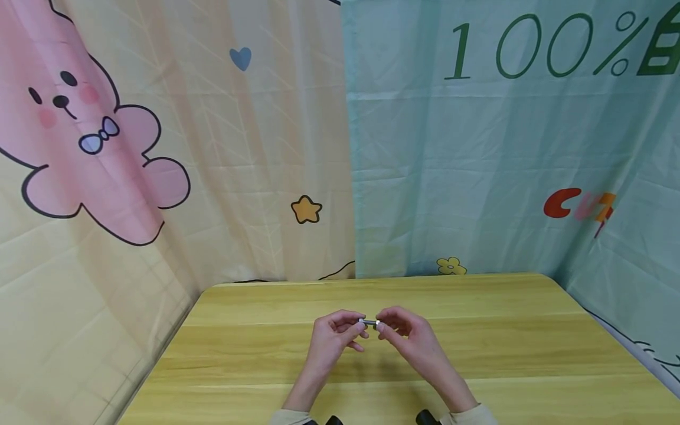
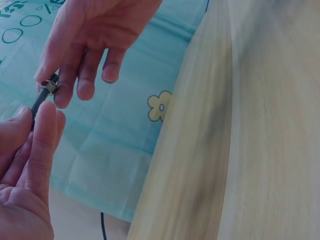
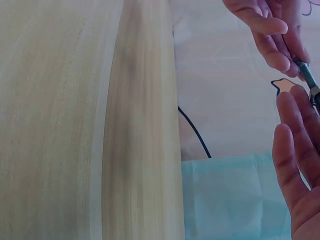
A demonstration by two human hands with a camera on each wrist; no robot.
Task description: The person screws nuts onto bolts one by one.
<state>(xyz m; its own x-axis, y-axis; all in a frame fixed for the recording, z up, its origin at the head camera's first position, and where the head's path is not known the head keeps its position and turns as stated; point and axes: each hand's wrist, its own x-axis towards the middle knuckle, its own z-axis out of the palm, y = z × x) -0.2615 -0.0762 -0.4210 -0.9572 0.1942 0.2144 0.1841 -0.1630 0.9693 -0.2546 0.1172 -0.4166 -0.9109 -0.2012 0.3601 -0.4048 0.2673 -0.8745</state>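
The left hand's fingers pinch one end of a threaded bolt; the right hand's fingers grasp the nut near its other end. The bolt hangs over the counter, roughly midway between its left and right edges, apart from the far edge.

The person here wears pale, off-white sleeves, of which I catch just the ends: the left cuff and the right cuff both finish above the wrist, leaving the hands bare. Beside each cuff, on the inner side, sits a small black piece with a rounded end, one by the left wrist and its match by the right. The fingers are slim, with fine creases across the joints and palm.
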